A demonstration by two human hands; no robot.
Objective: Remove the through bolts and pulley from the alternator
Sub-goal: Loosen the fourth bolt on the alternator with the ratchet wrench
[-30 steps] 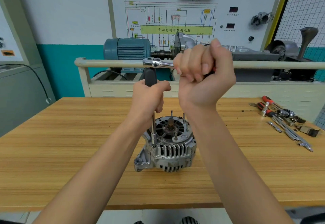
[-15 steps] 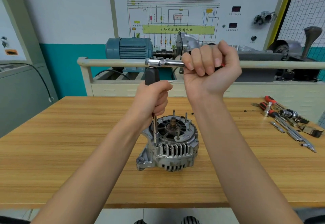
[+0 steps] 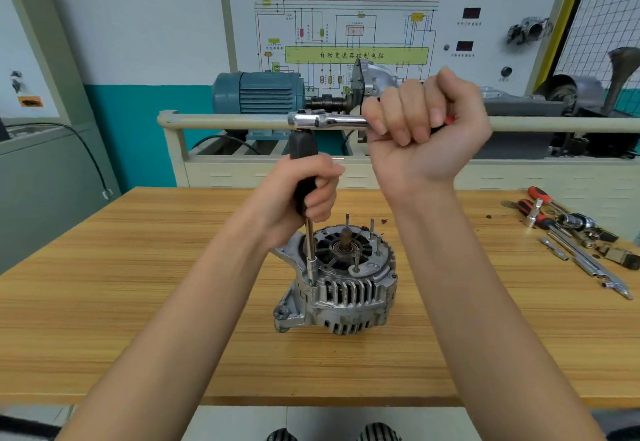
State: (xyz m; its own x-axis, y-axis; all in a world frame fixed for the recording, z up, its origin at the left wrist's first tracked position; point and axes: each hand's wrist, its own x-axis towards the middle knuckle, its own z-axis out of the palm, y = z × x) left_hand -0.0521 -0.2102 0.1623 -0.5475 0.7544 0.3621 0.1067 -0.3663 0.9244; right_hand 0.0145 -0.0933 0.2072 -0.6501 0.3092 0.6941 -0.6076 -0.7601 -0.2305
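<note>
Alternator [image 3: 337, 288] stands mid-table [image 3: 104, 302], shaft end up. Extension bar [image 3: 310, 250] is seated on a bolt at 9 o'clock of the housing. Left hand [image 3: 304, 194] grips its black handle; right hand [image 3: 420, 132] is clenched on the ratchet [image 3: 325, 120]. Step judged: loosening a through bolt. Next: swing steadily, bar kept vertical. Spare tools [image 3: 575, 236] at 3 o'clock.

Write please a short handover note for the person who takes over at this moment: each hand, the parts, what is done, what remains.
Left hand grips the black extension handle, upright, its socket on a bolt at the alternator rim.
Right hand grips the ratchet, which lies level on top.
Alternator stands on the table; spare tools lie at the right.
Done: cannot tell.
Left: this bolt, the other bolts, the pulley.
</note>
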